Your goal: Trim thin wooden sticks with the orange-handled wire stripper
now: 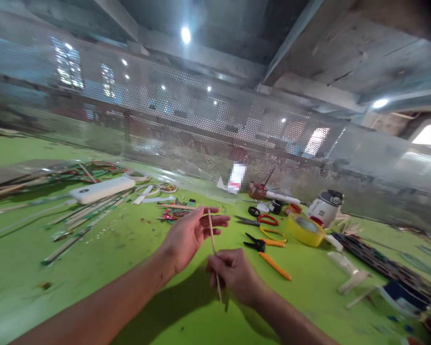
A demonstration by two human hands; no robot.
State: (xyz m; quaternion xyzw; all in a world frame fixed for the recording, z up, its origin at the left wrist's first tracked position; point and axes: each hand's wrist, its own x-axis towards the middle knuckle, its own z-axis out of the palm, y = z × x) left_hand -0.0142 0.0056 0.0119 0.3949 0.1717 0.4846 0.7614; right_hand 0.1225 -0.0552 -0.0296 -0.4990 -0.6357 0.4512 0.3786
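A thin, pale wooden stick (pixel 211 231) stands nearly upright above the green table. My right hand (pixel 233 274) is closed round its lower part, thumb and fingers pinching it, and the lower end pokes out beneath. My left hand (pixel 187 237) is beside the upper end, its fingers stretched out to the right behind the stick. Whether the left thumb touches the stick's tip I cannot tell. To the right of the hands lie orange-handled pliers (pixel 269 256), scissors with red and yellow handles (pixel 271 227) and a thick roll of yellow tape (pixel 306 229).
At left, a white power strip (pixel 103 189) lies by several wooden strips (pixel 75 235). A clear plastic sheet and a perforated screen (pixel 187 115) stand behind the green table (pixel 136 297). Small paint jars (pixel 276 206), a white can (pixel 325 208) and a dark tray (pixel 375 261) are at right.
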